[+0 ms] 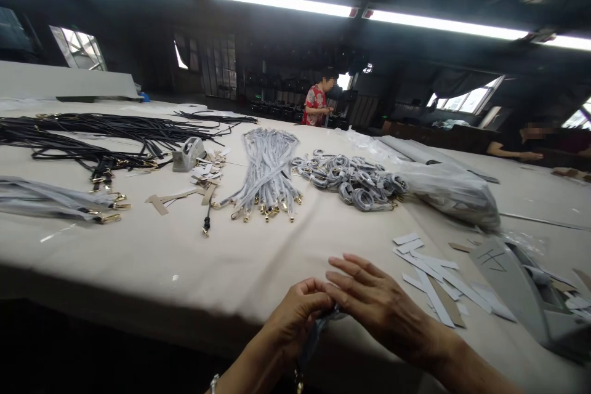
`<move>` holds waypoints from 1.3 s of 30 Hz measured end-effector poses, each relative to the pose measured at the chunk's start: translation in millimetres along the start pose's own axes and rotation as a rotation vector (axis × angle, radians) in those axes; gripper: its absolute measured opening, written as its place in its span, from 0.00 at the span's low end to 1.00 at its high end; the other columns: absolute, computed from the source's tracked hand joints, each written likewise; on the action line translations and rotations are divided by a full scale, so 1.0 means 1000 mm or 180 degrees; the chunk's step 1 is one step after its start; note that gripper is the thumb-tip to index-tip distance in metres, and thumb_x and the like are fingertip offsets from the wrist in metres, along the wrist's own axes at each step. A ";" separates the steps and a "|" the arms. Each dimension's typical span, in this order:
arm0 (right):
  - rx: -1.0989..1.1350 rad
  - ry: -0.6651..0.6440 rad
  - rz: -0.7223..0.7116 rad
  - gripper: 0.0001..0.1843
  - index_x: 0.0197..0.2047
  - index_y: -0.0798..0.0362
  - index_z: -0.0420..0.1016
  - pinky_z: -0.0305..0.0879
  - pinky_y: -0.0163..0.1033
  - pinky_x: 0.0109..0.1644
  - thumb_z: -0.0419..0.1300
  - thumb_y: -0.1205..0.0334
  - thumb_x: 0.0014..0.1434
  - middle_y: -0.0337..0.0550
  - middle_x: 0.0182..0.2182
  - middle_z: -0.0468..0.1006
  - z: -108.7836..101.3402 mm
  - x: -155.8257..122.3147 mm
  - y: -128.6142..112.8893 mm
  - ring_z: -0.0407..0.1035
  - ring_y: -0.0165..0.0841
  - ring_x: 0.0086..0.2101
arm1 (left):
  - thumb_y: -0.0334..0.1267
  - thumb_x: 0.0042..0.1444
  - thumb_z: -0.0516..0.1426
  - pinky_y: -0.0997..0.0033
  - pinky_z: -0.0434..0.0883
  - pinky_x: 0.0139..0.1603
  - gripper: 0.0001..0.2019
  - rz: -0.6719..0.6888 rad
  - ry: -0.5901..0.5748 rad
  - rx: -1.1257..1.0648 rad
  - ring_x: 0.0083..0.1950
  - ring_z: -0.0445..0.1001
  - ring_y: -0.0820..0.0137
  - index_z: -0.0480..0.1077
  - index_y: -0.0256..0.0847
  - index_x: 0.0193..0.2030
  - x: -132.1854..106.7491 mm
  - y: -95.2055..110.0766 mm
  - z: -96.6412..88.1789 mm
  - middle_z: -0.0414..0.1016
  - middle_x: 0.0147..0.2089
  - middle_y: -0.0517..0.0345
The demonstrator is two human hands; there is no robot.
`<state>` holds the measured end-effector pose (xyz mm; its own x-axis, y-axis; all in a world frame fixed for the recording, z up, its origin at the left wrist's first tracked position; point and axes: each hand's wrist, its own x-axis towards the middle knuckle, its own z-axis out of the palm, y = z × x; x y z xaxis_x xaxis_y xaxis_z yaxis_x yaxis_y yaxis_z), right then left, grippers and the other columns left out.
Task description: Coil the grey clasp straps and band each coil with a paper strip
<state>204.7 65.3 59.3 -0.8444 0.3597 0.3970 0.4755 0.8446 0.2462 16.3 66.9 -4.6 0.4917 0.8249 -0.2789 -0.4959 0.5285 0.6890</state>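
At the table's front edge my left hand (298,314) is closed, thumb and forefinger pinched on a grey strap in clear wrapping (313,338). The strap hangs below that hand, and a gold-coloured metal clasp (299,381) dangles low in the view. Over the pinched fingertips reaches my right hand (376,298), its fingers stretched out and slightly apart; its thumb is hidden. Beyond my hands lies a pile of straight grey wrapped straps (268,166) with gold clasps. To its right, a heap of coiled grey straps (355,178) rests on the table.
Black straps (106,132) and more grey straps (50,200) spread across the left. A small tape dispenser (188,155) stands by card scraps. At right are card strips (434,277), a large grey dispenser (521,289) and a plastic bag (450,194). A person (316,101) stands beyond the table.
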 end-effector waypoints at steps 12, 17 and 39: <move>0.0315 0.0224 0.0207 0.26 0.64 0.63 0.62 0.76 0.41 0.40 0.46 0.75 0.62 0.51 0.36 0.83 0.052 -0.009 0.005 0.78 0.37 0.33 | 0.40 0.44 0.65 0.68 0.69 0.35 0.24 -0.0083 0.0029 0.0549 0.29 0.71 0.70 0.69 0.36 0.48 0.000 0.013 -0.027 0.73 0.32 0.57; -0.0381 0.0104 0.0927 0.19 0.51 0.56 0.77 0.72 0.40 0.32 0.52 0.57 0.65 0.56 0.37 0.83 0.030 -0.018 0.140 0.78 0.40 0.31 | 0.44 0.54 0.60 0.67 0.69 0.46 0.18 0.0978 0.0948 0.1900 0.42 0.73 0.66 0.69 0.38 0.50 -0.014 0.044 -0.067 0.72 0.42 0.53; 0.2305 -0.0543 0.2078 0.14 0.41 0.48 0.83 0.71 0.42 0.48 0.57 0.55 0.60 0.45 0.38 0.84 0.139 0.091 0.067 0.77 0.41 0.40 | 0.43 0.64 0.58 0.55 0.74 0.51 0.13 0.0816 0.2786 0.6017 0.49 0.75 0.63 0.72 0.36 0.49 0.080 0.187 -0.159 0.75 0.50 0.52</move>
<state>125.4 210.0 -11.2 -0.5215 0.8454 0.1155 0.6428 0.4782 -0.5985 -151.3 263.6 -4.3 -0.1197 0.9840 0.1319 0.9577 0.0794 0.2765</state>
